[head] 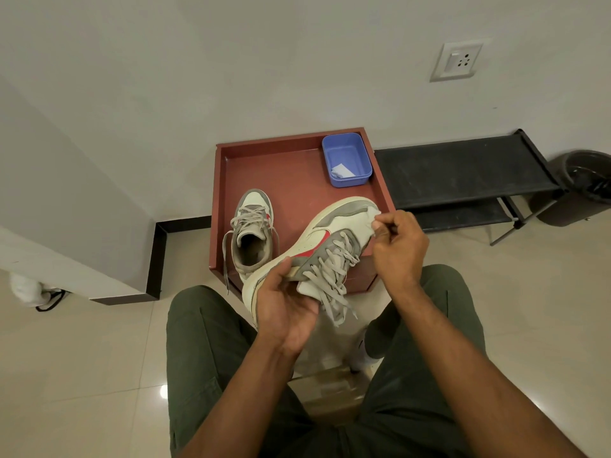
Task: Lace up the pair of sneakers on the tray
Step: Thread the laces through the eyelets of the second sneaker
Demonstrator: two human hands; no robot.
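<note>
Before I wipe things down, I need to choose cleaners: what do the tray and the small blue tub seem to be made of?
The tray looks like laminated or painted wood: flat reddish-brown boards, square raised rim, matte and scuffed. The blue tub looks like moulded plastic: rounded corners, thin wall, even colour, slight sheen.

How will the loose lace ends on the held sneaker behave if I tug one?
Probably floppy: the lace ends dangle limp below the sneaker. Likely light, since the left hand alone holds the shoe up. They look flat, so they may twist.

One white-grey sneaker (253, 233) stands upright on the red tray (291, 173), laced; its mate (330, 239) is tilted, raised at the near edge, laces loose.
</note>
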